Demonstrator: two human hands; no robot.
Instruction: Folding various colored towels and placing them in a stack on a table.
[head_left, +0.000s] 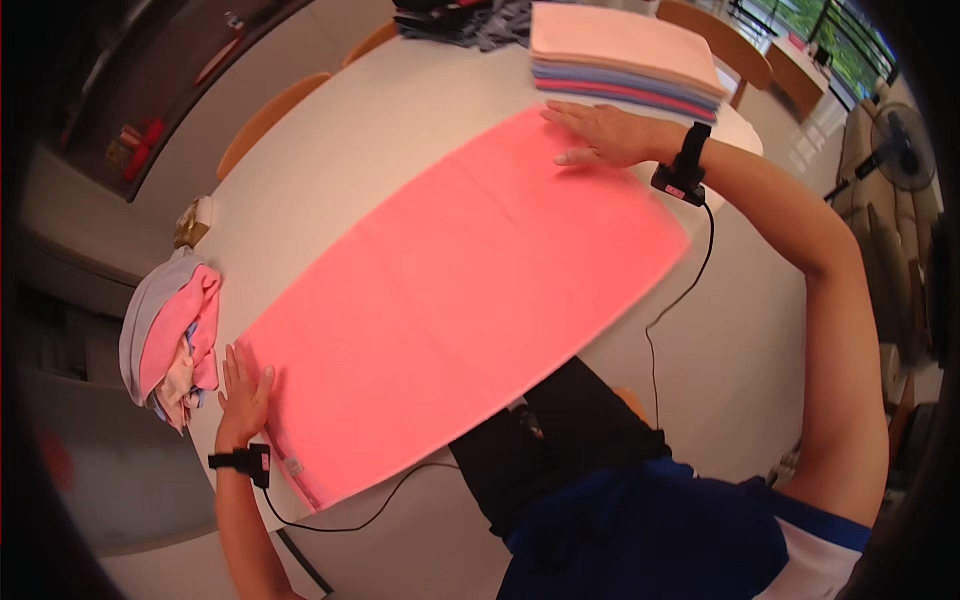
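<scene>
A pink towel (450, 285) lies spread out across the white table (315, 195), its near long side reaching the edge before me. My left hand (244, 394) rests at the towel's far-left corner, fingers apart and palm down. Just above that hand sits a loose heap of grey, pink and peach cloths (176, 330). My right hand (604, 135) lies flat on the towel's far-right corner, thumb spread from the fingers. Right behind it stands a neat stack of folded towels (622, 49), peach on top with blue and pink layers below.
Dark and grey clothes (465, 22) lie at the table's far side. A gold-and-white box (193, 223) stands at the left edge. Wooden chairs (266, 120) flank the table. Thin cables (651, 337) hang from both wrist straps. A fan (896, 146) and a sofa (885, 225) are at right.
</scene>
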